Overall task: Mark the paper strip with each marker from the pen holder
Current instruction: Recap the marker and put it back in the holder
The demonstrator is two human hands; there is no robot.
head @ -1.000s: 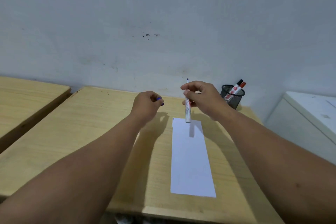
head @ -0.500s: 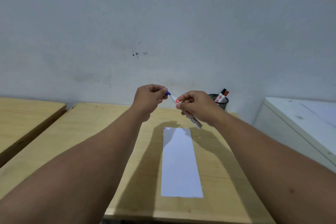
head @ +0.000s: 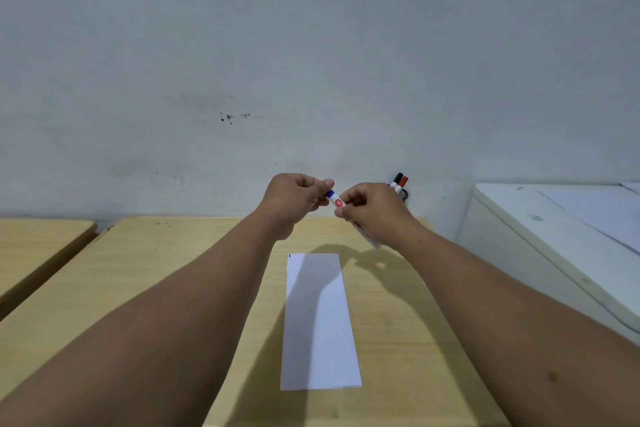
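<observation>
A white paper strip (head: 320, 322) lies lengthwise on the wooden desk (head: 166, 274), with a small dark mark at its far left corner. Above its far end, my right hand (head: 372, 210) grips a white marker (head: 337, 202) with a red logo, tilted down to the right. My left hand (head: 294, 199) pinches the marker's blue cap, which meets the marker's tip end. Behind my right hand, the black mesh pen holder (head: 404, 195) is mostly hidden; a black-capped marker (head: 397, 179) and a red-capped marker (head: 403, 181) stick out of it.
A grey wall stands right behind the desk. Another wooden desk (head: 38, 243) sits to the left across a narrow gap. A white cabinet (head: 554, 246) with paper on top stands close on the right.
My right hand turned the marker from upright over the strip to slanted. Both hands rose and came together, and the blue cap in my left hand now meets the marker's tip.
</observation>
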